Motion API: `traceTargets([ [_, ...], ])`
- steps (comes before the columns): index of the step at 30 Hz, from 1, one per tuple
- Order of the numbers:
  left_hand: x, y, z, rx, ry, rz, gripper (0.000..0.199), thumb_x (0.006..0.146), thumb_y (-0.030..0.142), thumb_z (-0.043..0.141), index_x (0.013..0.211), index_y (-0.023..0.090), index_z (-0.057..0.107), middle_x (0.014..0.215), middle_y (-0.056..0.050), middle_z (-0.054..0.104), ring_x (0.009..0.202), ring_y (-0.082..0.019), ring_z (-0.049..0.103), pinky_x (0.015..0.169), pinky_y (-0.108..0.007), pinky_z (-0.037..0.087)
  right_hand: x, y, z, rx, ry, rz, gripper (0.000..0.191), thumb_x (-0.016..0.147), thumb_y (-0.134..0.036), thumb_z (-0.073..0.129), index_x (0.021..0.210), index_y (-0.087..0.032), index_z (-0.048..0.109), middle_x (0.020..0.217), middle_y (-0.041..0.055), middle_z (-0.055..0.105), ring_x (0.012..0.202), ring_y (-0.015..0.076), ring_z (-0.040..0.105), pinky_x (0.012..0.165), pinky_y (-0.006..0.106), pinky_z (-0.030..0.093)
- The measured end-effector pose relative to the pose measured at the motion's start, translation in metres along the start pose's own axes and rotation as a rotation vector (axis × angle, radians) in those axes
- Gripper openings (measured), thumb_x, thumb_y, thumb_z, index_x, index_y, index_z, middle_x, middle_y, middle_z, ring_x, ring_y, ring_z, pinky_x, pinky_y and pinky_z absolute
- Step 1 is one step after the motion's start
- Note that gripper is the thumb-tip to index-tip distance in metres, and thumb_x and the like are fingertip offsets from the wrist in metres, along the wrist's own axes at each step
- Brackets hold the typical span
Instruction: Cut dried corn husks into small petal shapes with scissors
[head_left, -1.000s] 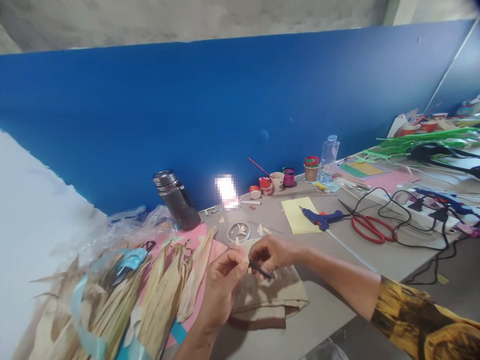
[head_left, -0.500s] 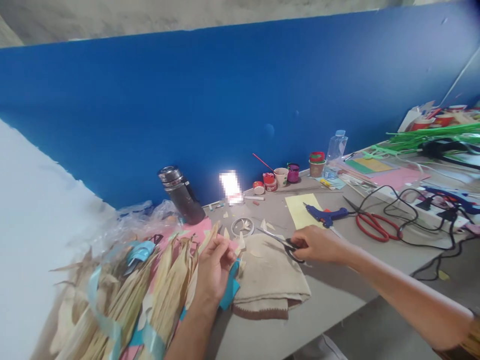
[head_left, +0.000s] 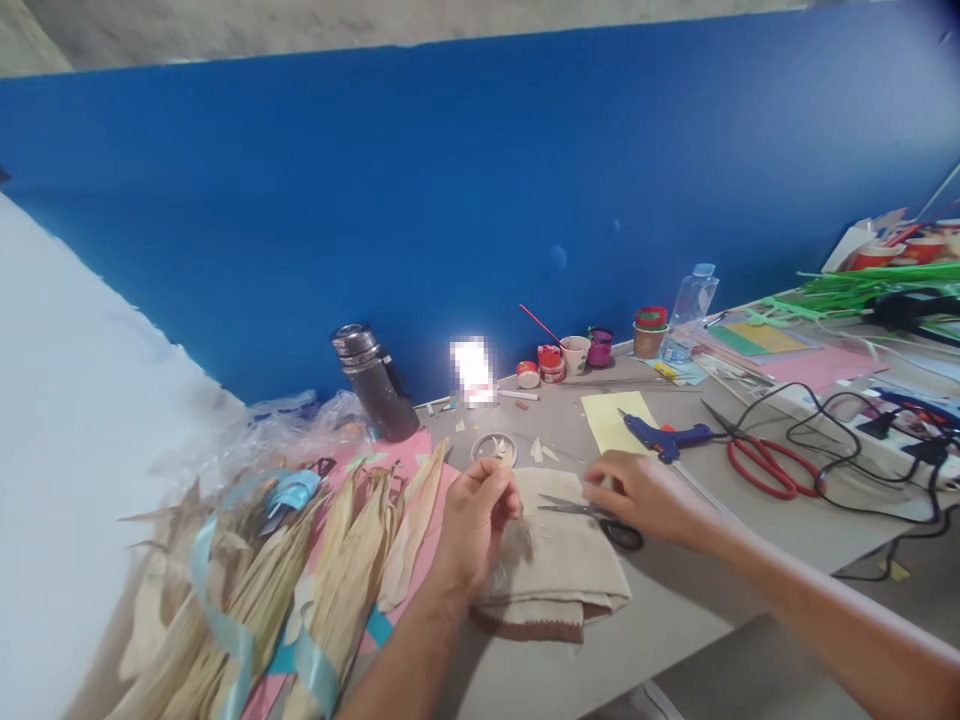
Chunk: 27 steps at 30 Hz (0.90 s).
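My left hand (head_left: 484, 515) hovers over the left part of a folded beige cloth (head_left: 570, 570), thumb and fingers pinched together. Whatever is between those fingertips is too small to make out. Black-handled scissors (head_left: 568, 506) lie across the cloth with blades pointing left and slightly parted. Over their pivot is my right hand (head_left: 645, 495), its fingers loosely bent and apart; one handle loop shows free below it, the other is hidden. A pale strip of dried corn husk (head_left: 416, 530) rests left of my left hand, beside bundled husks (head_left: 352, 560).
Behind the cloth are a tape ring (head_left: 493, 437) and husk scraps. To the right lie a blue glue gun (head_left: 667, 437), red-handled scissors (head_left: 765, 467) and black cables (head_left: 832, 410). A dark flask (head_left: 375, 385), paint pots (head_left: 551, 365) and a bottle (head_left: 691, 305) stand along the blue wall.
My left hand has moved right, over the cloth. The black-handled scissors have come down and turned flatter on the cloth, and my right hand's grip on them has loosened. The view has shifted slightly.
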<state>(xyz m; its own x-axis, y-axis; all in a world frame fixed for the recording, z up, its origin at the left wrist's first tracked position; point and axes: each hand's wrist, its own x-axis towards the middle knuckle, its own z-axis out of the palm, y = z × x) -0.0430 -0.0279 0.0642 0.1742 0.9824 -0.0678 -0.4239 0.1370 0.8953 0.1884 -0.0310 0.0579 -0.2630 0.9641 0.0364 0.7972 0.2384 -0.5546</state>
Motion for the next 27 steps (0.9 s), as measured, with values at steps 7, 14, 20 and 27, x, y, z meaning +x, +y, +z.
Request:
traceTargets([
  [7, 0.003, -0.022, -0.008, 0.170, -0.014, 0.011, 0.028, 0.076, 0.037, 0.074, 0.070, 0.017, 0.055, 0.059, 0.003, 0.054, 0.053, -0.009, 0.050, 0.056, -0.022, 0.039, 0.049, -0.045, 0.025, 0.891, -0.179, -0.099, 0.038, 0.080, -0.054, 0.066, 0.081, -0.017, 0.059, 0.056, -0.0056, 0.043, 0.050, 0.0085, 0.034, 0.046, 0.023, 0.024],
  [14, -0.004, -0.026, -0.015, 0.416, -0.131, 0.090, 0.025, 0.085, 0.038, 0.066, 0.074, 0.018, 0.056, 0.061, 0.002, 0.053, 0.057, -0.011, 0.049, 0.059, -0.023, 0.040, 0.053, -0.028, 0.044, 1.161, -0.335, -0.043, 0.047, 0.073, -0.058, 0.072, 0.067, -0.014, 0.058, 0.053, -0.0053, 0.044, 0.049, 0.0065, 0.026, 0.048, 0.024, 0.017],
  [20, -0.009, -0.029, -0.013, 0.503, -0.086, 0.099, 0.026, 0.089, 0.041, 0.060, 0.076, 0.020, 0.053, 0.063, 0.001, 0.055, 0.059, -0.013, 0.051, 0.061, -0.024, 0.042, 0.049, -0.025, 0.048, 1.099, -0.275, -0.046, 0.050, 0.075, -0.063, 0.069, 0.072, -0.014, 0.059, 0.054, -0.0051, 0.044, 0.050, 0.0075, 0.030, 0.048, 0.023, 0.019],
  [27, -0.007, -0.037, -0.010, 0.424, -0.061, 0.066, 0.025, 0.083, 0.040, 0.067, 0.075, 0.019, 0.054, 0.063, 0.003, 0.050, 0.055, -0.010, 0.048, 0.054, -0.022, 0.040, 0.047, -0.023, 0.046, 0.990, -0.241, -0.126, 0.044, 0.079, -0.056, 0.068, 0.071, -0.014, 0.058, 0.063, -0.0024, 0.053, 0.057, 0.0087, 0.039, 0.054, 0.022, 0.030],
])
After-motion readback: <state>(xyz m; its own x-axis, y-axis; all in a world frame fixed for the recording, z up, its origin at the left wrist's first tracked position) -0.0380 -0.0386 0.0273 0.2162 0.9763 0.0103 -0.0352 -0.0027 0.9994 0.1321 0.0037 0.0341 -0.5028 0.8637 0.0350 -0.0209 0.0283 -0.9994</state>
